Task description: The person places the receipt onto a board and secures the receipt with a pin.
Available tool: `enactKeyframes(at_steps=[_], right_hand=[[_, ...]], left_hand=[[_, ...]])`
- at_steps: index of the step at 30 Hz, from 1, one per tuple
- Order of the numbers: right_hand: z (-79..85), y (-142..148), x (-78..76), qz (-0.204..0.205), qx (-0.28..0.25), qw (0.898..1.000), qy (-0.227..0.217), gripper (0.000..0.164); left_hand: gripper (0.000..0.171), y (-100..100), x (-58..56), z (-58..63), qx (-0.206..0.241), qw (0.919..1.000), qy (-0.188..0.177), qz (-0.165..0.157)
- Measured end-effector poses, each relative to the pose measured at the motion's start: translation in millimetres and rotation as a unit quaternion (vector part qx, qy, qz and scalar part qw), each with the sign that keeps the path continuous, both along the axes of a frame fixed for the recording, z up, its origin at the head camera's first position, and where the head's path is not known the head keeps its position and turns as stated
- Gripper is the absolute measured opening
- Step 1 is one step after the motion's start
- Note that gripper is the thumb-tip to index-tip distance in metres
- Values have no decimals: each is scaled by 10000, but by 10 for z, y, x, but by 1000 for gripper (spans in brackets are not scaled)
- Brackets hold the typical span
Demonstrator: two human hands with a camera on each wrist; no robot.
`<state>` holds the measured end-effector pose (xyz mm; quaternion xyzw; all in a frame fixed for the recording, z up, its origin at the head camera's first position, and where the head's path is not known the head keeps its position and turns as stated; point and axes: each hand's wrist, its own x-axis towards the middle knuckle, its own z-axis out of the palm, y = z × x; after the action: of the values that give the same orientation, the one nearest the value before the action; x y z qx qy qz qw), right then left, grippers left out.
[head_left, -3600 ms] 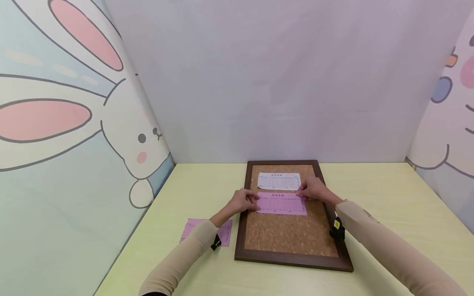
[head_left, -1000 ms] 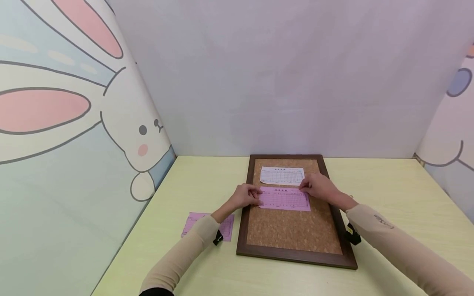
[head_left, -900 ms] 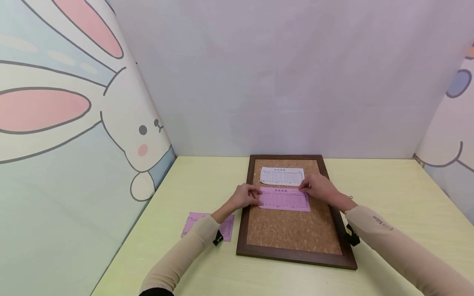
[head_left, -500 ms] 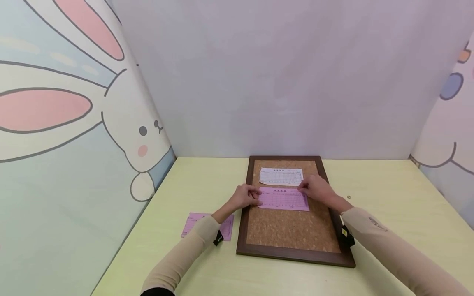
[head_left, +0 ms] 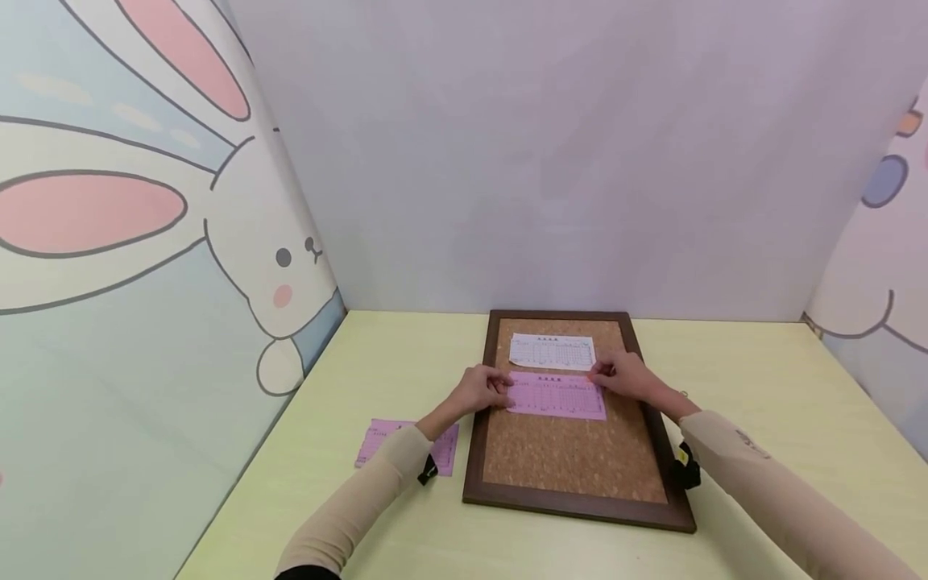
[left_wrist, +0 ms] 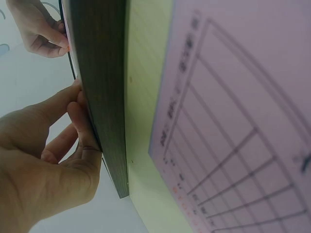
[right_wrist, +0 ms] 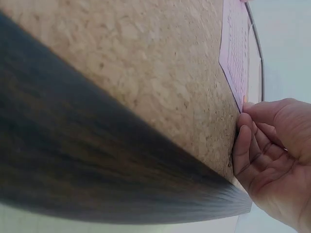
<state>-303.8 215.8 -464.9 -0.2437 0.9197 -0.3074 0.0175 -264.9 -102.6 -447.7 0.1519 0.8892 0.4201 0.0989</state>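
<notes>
A pink printed form [head_left: 557, 396] lies on a brown-framed corkboard [head_left: 573, 459], just below a white printed form [head_left: 553, 351]. My left hand [head_left: 476, 390] holds the pink form at its left edge, index finger near the upper corner and thumb near the lower one. At the upper right corner, my right hand [head_left: 629, 377] pinches a small orange thing [head_left: 590, 378], like a pushpin, mostly hidden by the fingertips. In the right wrist view the thumb and fingers [right_wrist: 245, 141] meet right at that corner, close over the cork.
A second pink form [head_left: 377, 439] lies on the pale table [head_left: 312, 459] left of the board, partly under my left sleeve. A small ring-like thing [head_left: 684, 394] lies right of the board. A grey-white curtain [head_left: 551, 161] stands behind; printed rabbit panels flank the table.
The right hand has shifted a little at the corner and its fingers have rearranged, so orange now shows at the fingertips. The left hand and the pink form have stayed in place.
</notes>
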Motion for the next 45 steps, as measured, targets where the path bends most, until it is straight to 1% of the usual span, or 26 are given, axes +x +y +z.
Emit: enactKeyframes(at_steps=[6, 12, 14, 17, 20, 24, 26, 28, 33, 36, 38, 41, 43, 45], right_hand=[[105, 25, 3, -113, -43, 9993, -341, 9], [127, 26, -35, -127, 99, 9992, -379, 9], [126, 44, -53, -53, 105, 9990, -438, 10], [132, 106, -73, 82, 25, 9982, -591, 11], [141, 201, -72, 183, -96, 9971, -736, 12], [158, 327, -41, 109, -227, 9956, -904, 15], [167, 384, -18, 98, -238, 9958, -883, 17], [169, 430, 1, 1, -208, 9961, -862, 17], [157, 523, 58, 68, -80, 9978, -657, 18], [142, 599, 91, 205, 44, 9977, -645, 23], [133, 665, 115, 308, 61, 9960, -839, 30], [122, 782, 151, 612, -88, 9892, -1325, 41], [113, 837, 166, 737, -268, 9826, -1684, 46], [105, 876, 184, 844, -361, 9785, -1847, 48]], left_hand=[[28, 28, -15, 30, -86, 9999, 12, -54], [28, 40, -31, 35, -156, 9999, 13, -11], [28, 49, -39, 31, -189, 9998, 11, 20], [28, 62, -52, 27, -199, 9998, 5, 26], [28, 61, -69, 27, -234, 9997, 24, -33], [29, 24, -97, 40, -313, 9994, 130, -122], [29, -1, -114, 43, -361, 9991, 169, -155], [29, -26, -127, 50, -393, 9989, 160, -186], [29, -93, -168, 64, -409, 9988, 60, -260], [29, -137, -189, 68, -422, 9981, 25, -449], [30, -186, -179, 74, -382, 9970, -28, -678], [33, -331, -121, 118, -371, 9942, -98, -1007], [36, -498, -50, 181, -393, 9927, -129, -1130], [39, -713, 24, 258, -498, 9917, -70, -1179]])
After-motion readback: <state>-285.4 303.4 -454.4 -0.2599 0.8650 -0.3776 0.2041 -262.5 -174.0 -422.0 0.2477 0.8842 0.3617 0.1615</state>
